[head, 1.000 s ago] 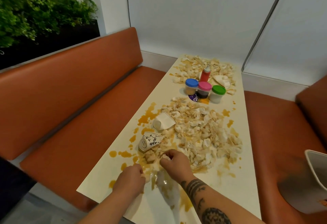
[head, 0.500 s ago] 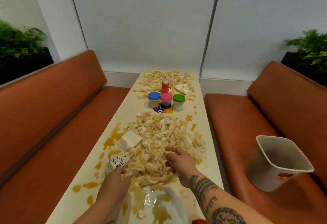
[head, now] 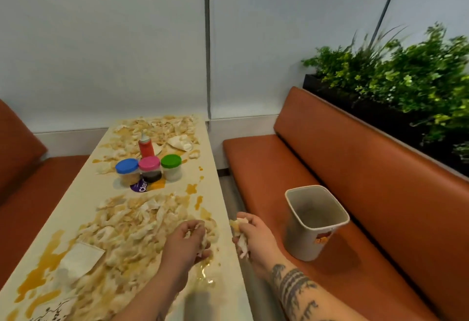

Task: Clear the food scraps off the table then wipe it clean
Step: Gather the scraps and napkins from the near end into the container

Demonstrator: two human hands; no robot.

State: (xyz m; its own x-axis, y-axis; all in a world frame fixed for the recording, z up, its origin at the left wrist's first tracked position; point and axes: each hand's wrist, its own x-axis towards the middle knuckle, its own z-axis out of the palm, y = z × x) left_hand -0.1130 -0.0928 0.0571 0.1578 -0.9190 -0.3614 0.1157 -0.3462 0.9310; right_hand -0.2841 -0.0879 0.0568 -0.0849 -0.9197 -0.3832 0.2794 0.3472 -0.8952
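Cream-coloured and long, the narrow table runs away from me to a pale wall, set between two orange padded benches. The right bench is backed by a dark planter of green leafy plants. Pale torn food scraps, soaked in yellow-orange sauce, lie in a wide heap across the near half of the table. Orange sauce smears run along the table's left side, and a flattened white paper piece lies at the heap's near left edge. My left hand is over the table close to its right edge, at the near right corner of the heap, fingers curled around a clump of scraps. My right hand, on a tattooed forearm, is just past the table's right edge, over the gap between table and right bench, fingers closed around another clump of scraps and white paper. The two hands are apart, each clamped on its own handful. A beige plastic bin with rounded corners stands upright on the right bench seat, near my right hand and not touching it. Mid-table stand three small clear tubs in a row, one with a blue lid, one with a pink lid, one with a green lid. A red squeeze bottle stands just behind them and a round purple sticker lies in front. A second spread of scraps covers the table's far end.
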